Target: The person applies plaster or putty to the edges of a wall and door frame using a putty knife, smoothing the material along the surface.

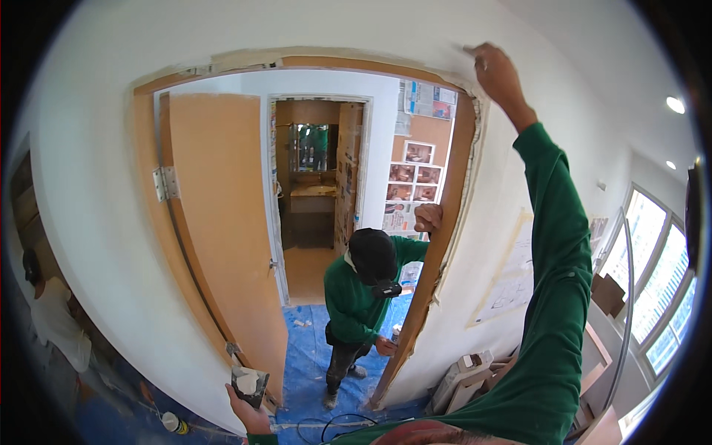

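My left hand (251, 412), low in the view, is closed on a dark square filler board (241, 374) carrying a lump of white filler (248, 380). High at the right, my right hand (498, 74) reaches to the white wall (415, 30) just above the upper right corner of the wooden door frame (466, 141). Its fingers are closed, and something thin and dark sticks out leftward against the wall, too blurred to name. Rough pale filler or torn tape edges the frame along its top and right side.
A co-worker in green and a black cap (373, 256) stands in the doorway, one hand on the frame. The wooden door (219, 193) stands open. Blue sheeting (305, 356) covers the floor. Boards (467, 378) lean at lower right; another person (59, 319) works far left.
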Tool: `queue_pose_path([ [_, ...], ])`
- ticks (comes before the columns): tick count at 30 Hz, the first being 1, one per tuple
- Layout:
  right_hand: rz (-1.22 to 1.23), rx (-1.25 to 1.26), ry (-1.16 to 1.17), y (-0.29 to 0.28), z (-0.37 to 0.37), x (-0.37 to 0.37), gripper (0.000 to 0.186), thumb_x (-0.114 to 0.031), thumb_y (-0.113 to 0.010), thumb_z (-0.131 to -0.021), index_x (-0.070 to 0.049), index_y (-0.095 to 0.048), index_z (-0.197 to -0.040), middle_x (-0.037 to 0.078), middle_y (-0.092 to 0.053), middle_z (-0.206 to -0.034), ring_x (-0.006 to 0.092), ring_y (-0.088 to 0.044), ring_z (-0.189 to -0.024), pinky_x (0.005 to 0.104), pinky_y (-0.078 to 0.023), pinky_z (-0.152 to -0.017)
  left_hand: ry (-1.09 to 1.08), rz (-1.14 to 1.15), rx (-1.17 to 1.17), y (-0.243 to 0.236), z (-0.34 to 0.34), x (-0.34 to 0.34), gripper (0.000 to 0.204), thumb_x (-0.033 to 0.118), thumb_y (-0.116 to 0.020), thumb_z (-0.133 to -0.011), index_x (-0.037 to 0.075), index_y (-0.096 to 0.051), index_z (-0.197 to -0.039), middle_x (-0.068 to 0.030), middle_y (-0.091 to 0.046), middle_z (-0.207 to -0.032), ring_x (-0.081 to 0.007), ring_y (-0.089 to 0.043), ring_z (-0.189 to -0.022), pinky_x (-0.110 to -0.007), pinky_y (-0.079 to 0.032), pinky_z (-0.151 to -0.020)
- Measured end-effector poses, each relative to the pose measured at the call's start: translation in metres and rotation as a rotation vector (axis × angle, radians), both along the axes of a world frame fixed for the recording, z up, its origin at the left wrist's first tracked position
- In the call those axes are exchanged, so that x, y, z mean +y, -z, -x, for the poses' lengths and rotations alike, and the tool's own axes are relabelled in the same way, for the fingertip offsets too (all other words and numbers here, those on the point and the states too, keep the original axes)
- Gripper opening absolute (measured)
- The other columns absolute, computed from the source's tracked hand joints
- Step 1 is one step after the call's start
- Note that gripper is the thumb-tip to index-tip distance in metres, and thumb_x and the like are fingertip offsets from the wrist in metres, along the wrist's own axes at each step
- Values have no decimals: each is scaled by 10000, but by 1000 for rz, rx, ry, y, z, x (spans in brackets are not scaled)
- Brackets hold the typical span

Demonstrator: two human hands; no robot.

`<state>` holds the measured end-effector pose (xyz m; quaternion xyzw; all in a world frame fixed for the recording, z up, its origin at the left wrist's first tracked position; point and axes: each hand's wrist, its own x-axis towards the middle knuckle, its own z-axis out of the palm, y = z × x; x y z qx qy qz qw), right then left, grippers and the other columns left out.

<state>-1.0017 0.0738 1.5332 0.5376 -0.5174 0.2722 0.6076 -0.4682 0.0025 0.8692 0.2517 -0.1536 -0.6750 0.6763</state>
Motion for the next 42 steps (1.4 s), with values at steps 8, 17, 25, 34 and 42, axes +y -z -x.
queue_pose_path([
  [8, 189, 64, 8, -42, -39, -86, 297, -65, -523, -886, -88, -688, -1132, 131, -607, -1072, 383, -597, -988, 463, -553, -835, -48, -45, 36, -30, 12, -1, 558, 459, -431, -1042, 16, -481, -1376, -106, -568, -1351, -252, -577, -1215, -366, -438, -1036],
  [17, 88, 315, -46, 21, -210, -140, 203, -77, -568, -860, -87, -707, -1008, 91, -632, -977, 283, -634, -934, 435, -564, -749, -102, -42, 40, -19, -31, 15, 533, 448, -437, -1041, 14, -500, -1345, -89, -608, -1264, -245, -623, -1131, -379, -494, -973],
  [25, 79, 240, 90, 36, -263, -220, 211, -82, -573, -861, -104, -675, -1043, 56, -602, -1069, 256, -595, -1041, 445, -545, -778, -221, -77, 63, 0, -75, 11, 542, 451, -437, -1039, 5, -513, -1339, -91, -610, -1278, -238, -623, -1134, -372, -484, -996],
  [34, 155, 331, -107, 2, -354, -255, 223, -111, -586, -858, -102, -676, -1061, 49, -612, -1060, 251, -596, -1030, 444, -527, -756, -262, -79, 85, 22, -113, 6, 527, 444, -432, -1045, 6, -533, -1320, -89, -626, -1259, -237, -630, -1119, -367, -496, -981],
  [42, -10, 347, -79, 39, -426, -305, 165, -115, -600, -853, -110, -687, -993, 71, -616, -1067, 261, -606, -1052, 440, -536, -765, -226, -139, 126, 41, -130, -2, 518, 431, -431, -1049, 6, -532, -1328, -99, -626, -1262, -242, -628, -1126, -385, -505, -970],
])
